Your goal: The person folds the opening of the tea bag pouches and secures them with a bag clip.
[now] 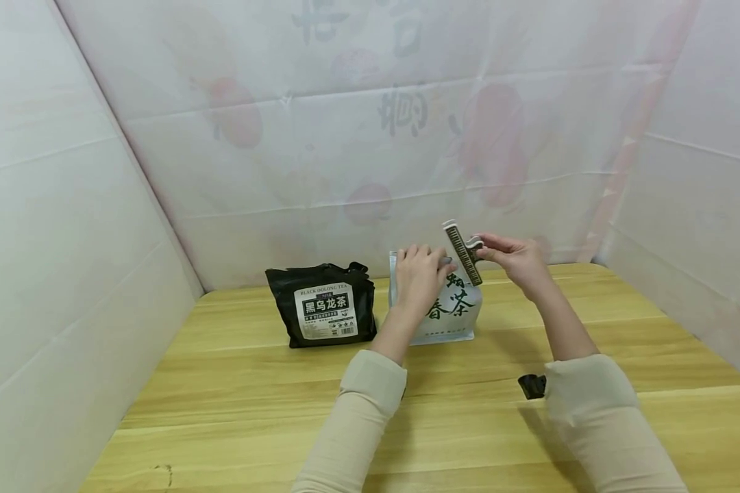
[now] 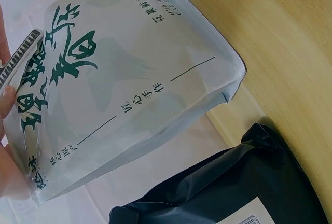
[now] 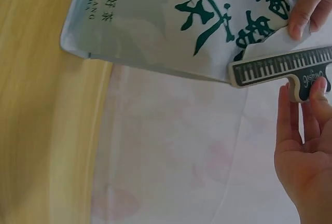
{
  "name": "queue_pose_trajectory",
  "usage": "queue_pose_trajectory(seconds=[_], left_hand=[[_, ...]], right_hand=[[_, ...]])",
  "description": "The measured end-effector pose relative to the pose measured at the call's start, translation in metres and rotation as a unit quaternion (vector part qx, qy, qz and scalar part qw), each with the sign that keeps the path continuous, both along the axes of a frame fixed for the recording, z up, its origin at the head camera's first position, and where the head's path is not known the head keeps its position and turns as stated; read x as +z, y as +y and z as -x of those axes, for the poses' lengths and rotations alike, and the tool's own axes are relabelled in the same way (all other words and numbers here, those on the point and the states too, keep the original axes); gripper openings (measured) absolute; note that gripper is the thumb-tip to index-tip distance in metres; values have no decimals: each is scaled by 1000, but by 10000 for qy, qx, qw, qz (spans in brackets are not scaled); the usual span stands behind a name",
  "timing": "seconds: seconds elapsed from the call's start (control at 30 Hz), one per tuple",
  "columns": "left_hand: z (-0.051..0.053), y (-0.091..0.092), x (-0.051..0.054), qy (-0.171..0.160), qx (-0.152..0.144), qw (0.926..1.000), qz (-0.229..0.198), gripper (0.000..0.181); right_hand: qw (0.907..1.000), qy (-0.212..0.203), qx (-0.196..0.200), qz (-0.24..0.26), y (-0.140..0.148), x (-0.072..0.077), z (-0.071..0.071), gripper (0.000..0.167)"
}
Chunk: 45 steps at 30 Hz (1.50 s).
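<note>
A white tea bag with green lettering stands upright on the table. My left hand holds its top, where the right wrist view shows a pale folded flap under the fingertips. Between thumb and fingers, my right hand pinches the handle of a wide clip with a piano-key pattern. The clip slants in front of the bag's upper right corner, and in the right wrist view it lies along the flap. Whether its jaws have the bag between them, I cannot tell.
Left of the white bag stands a black oolong tea bag with a white label and a crumpled top. A small black object lies by my right sleeve, partly hidden. Pale printed cloth encloses the wooden table at back and sides.
</note>
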<state>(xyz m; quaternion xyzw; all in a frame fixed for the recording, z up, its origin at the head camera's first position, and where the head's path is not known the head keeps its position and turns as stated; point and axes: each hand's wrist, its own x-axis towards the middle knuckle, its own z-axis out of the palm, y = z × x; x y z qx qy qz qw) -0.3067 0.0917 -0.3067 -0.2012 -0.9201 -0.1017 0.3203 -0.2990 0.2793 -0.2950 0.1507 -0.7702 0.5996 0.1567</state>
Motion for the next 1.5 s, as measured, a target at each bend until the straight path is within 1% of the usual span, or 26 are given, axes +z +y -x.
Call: queue_pose_trajectory(seconds=[0.03, 0.1, 0.17, 0.33, 0.4, 0.47, 0.53, 0.57, 0.6, 0.63, 0.67, 0.7, 0.73, 0.77, 0.8, 0.83, 0.87, 0.9, 0.93, 0.97, 1.0, 1.03, 1.13, 1.33, 1.5], left_hand=[[0, 0, 0, 4, 28, 10000, 36, 28], [1, 0, 1, -7, 79, 9999, 98, 30], [1, 0, 1, -37, 137, 9998, 141, 34], [-1, 0, 3, -195, 243, 9995, 79, 39], [-3, -2, 4, -258, 340, 9990, 89, 41], [-5, -6, 6, -344, 553, 9978, 139, 42], [-7, -11, 6, -400, 716, 9966, -49, 40], [-8, -14, 6, -467, 744, 9957, -282, 39], [-9, -18, 6, -616, 696, 9936, -650, 39], [-9, -20, 5, -750, 606, 9889, -1134, 40], [-10, -23, 3, -904, 429, 9795, -1749, 43], [-10, -25, 1, -1098, 236, 9655, -2348, 48], [-11, -26, -2, -1341, 40, 9465, -2936, 54], [-11, -28, -5, -1598, -158, 9236, -3480, 59], [-11, -29, -8, -1855, -311, 9009, -3911, 64], [-11, -30, -11, -2076, -426, 8825, -4199, 65], [-10, -31, -14, -2274, -528, 8672, -4399, 64], [-9, -32, -17, -2438, -628, 8568, -4501, 62], [-8, -33, -20, -2557, -728, 8489, -4569, 59], [-7, -33, -23, -2629, -802, 8455, -4579, 56], [-7, -34, -25, -2657, -859, 8441, -4576, 52], [-6, -34, -27, -2657, -900, 8443, -4565, 47], [-4, -34, -30, -2625, -953, 8448, -4565, 44], [-4, -34, -30, -2669, -954, 8442, -4549, 44], [-5, -34, -29, -2676, -932, 8453, -4529, 46]], right_hand=[[9998, 39, -45, -175, -2, 1, 0, 37], [9992, 130, -92, -365, -5, 3, 1, 39], [9986, 218, -126, -472, -6, 4, 2, 40], [9973, 307, -197, -641, -8, 3, 3, 40], [9970, 335, -190, -668, -8, 3, 3, 39], [9972, 337, -151, -652, -8, 3, 4, 38], [9975, 301, -126, -628, -8, 4, 4, 36], [9976, 269, -124, -619, -8, 4, 4, 36], [9978, 224, -129, -616, -8, 5, 4, 36], [9978, 205, -136, -614, -8, 5, 4, 36], [9978, 183, -147, -614, -7, 5, 4, 36], [9978, 169, -158, -627, -7, 6, 4, 37], [9977, 163, -165, -645, -7, 6, 4, 37], [9976, 162, -172, -654, -6, 7, 4, 38], [9975, 181, -167, -661, -6, 7, 3, 38], [9975, 194, -165, -663, -6, 7, 3, 38], [9975, 208, -149, -658, -6, 8, 3, 39], [9974, 224, -150, -663, -6, 8, 3, 39], [9974, 232, -157, -670, -6, 8, 3, 39], [9973, 241, -167, -678, -6, 8, 3, 39], [9972, 240, -177, -693, -6, 8, 3, 40], [9971, 231, -190, -707, -6, 8, 3, 40], [9959, 196, -287, -836, -7, 8, 2, 39], [9886, 127, -445, -1431, -14, 11, 0, 38], [9814, 231, -487, -1844, -20, 14, 0, 35]])
